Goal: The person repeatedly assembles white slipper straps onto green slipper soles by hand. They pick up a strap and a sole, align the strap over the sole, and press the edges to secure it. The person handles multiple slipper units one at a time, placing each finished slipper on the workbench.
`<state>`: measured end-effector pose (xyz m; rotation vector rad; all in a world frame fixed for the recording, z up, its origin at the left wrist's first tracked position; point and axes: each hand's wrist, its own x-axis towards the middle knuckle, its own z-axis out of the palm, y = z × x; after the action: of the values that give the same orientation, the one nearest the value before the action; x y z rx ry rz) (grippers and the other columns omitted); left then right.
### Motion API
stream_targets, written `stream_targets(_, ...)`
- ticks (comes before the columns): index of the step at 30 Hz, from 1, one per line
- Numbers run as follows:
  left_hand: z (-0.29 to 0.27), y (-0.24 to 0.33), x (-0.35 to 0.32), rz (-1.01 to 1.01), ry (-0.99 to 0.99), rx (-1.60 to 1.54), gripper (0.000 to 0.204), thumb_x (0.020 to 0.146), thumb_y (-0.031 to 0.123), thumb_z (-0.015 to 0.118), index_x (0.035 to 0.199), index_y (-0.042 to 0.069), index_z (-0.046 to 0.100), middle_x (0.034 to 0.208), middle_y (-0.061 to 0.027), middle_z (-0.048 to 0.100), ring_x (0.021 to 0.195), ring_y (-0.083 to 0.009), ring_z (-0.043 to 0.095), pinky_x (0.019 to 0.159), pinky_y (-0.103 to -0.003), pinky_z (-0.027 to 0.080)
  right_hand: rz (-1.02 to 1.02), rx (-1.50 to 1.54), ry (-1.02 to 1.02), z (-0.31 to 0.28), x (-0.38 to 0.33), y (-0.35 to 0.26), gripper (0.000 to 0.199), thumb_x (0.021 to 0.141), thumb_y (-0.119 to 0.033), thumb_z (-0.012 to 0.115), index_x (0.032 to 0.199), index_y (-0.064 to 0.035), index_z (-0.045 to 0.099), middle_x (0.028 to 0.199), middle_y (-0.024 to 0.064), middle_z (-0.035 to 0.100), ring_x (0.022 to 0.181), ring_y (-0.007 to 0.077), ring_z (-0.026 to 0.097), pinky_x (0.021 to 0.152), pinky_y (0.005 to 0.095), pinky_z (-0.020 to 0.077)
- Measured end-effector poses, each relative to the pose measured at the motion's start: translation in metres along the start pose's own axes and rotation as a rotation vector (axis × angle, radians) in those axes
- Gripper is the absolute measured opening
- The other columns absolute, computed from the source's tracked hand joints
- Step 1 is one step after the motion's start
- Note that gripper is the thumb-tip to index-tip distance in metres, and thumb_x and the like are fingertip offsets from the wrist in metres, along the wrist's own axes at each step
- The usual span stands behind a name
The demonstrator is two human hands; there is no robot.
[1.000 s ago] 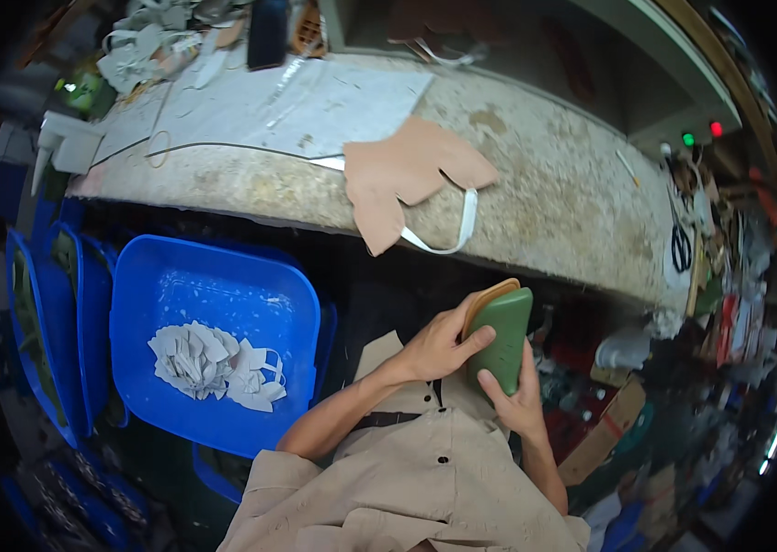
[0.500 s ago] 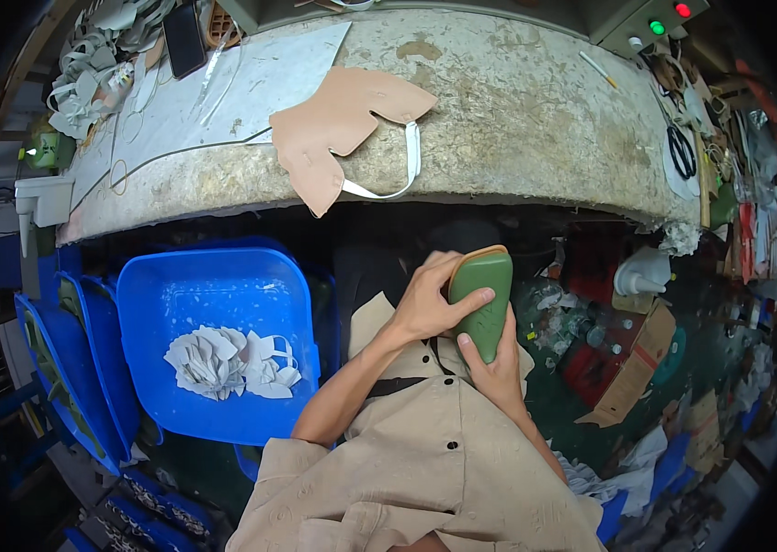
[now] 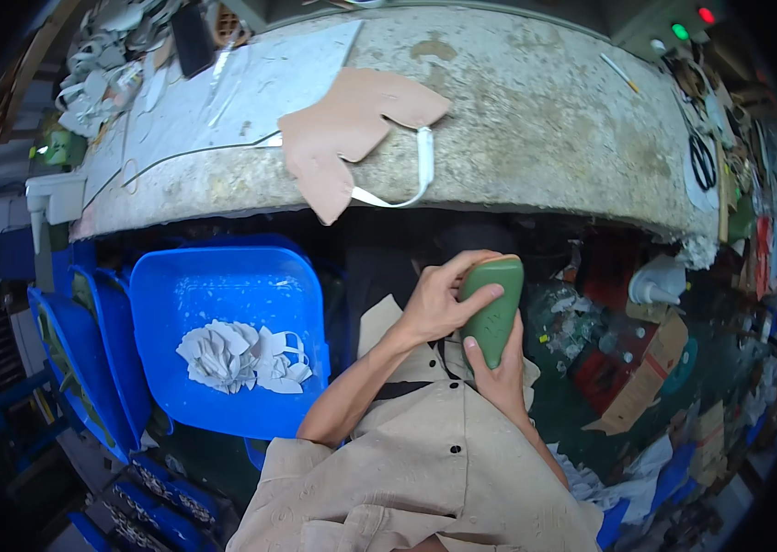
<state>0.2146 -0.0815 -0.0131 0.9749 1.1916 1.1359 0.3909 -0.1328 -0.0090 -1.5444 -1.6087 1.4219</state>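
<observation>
Both hands are working on one green, foot-shaped form (image 3: 497,324), which they are holding above the lap, just in front of the near edge of the surface (image 3: 526,120). The left hand (image 3: 433,308) is clamping around its upper part: the thumb is pressing on the green face, and the fingers are reaching over the top edge, where a thin tan layer (image 3: 501,258) is showing. The right hand (image 3: 501,375) is gripping the lower, narrow end, with its thumb lying on the front.

In my judgement, the step in hand is fitting or smoothing this layer against the form. Any further move is calling for a steady right hand, while the left fingers are following the edge evenly.

About the containers: a blue tub (image 3: 223,283) is standing to the left of the person, and it is holding a fanned pile of whitish cut pieces (image 3: 223,354); just beside the pile, one more piece with a strap (image 3: 285,361) is lying. Further left, other blue tubs (image 3: 122,359) are leaning together, with something green showing in them. On the right, an open cardboard box (image 3: 639,379) is resting; I cannot tell its contents.
</observation>
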Motion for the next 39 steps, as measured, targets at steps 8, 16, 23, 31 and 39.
stream_targets(8,-0.008,-0.003,0.006,0.030,-0.032,0.033,0.043,0.094,0.014,0.074,0.131,-0.002,0.062,0.119,-0.0125,0.073,0.104,-0.0169,0.071,0.091,-0.032,0.059,0.067,0.075,-0.002,0.006,0.002,0.003,0.083,0.091,-0.016,0.072,0.155,0.0058,0.024,0.147,0.0270,0.043,0.134,0.0342,0.048,0.111,0.0416,0.0394)
stream_targets(16,-0.010,0.000,0.002,0.063,-0.090,-0.036,0.043,0.095,0.017,0.072,0.132,-0.001,0.062,0.119,-0.0092,0.075,0.102,-0.0138,0.071,0.083,-0.029,0.057,-0.256,-0.367,0.113,-0.048,0.042,-0.086,0.081,0.079,-0.006,0.076,0.151,0.0010,0.041,0.139,0.0195,0.048,0.125,0.0317,0.049,0.105,0.0414,0.0404)
stream_targets(23,0.010,-0.028,0.014,0.333,-0.024,0.038,0.026,0.094,0.008,0.067,0.118,-0.001,0.065,0.111,-0.0197,0.070,0.107,-0.0211,0.064,0.097,-0.038,0.049,-0.982,-0.698,-0.072,0.139,0.176,-0.210,0.074,0.080,-0.037,0.085,0.139,-0.0036,0.054,0.124,0.0219,0.055,0.115,0.0407,0.051,0.097,0.0518,0.0413)
stream_targets(31,-0.006,-0.002,-0.005,0.205,-0.014,0.123,0.043,0.087,0.023,0.073,0.125,0.006,0.066,0.090,-0.0211,0.073,0.081,-0.0354,0.073,0.078,-0.042,0.056,-0.924,-0.901,-0.215,0.148,0.243,-0.213,0.071,0.081,-0.014,0.074,0.145,-0.0029,0.048,0.119,0.0283,0.062,0.095,0.0420,0.066,0.085,0.0502,0.0539)
stream_targets(39,-0.008,-0.011,-0.004,0.333,0.064,-0.038,0.037,0.083,0.021,0.075,0.117,0.006,0.071,0.101,-0.0158,0.076,0.090,-0.0325,0.074,0.083,-0.040,0.057,-0.816,-0.437,-0.244,-0.025,0.192,-0.256,0.053,0.099,-0.002,0.054,0.152,-0.0031,0.045,0.145,0.0160,0.055,0.127,0.0255,0.056,0.107,0.0377,0.0436)
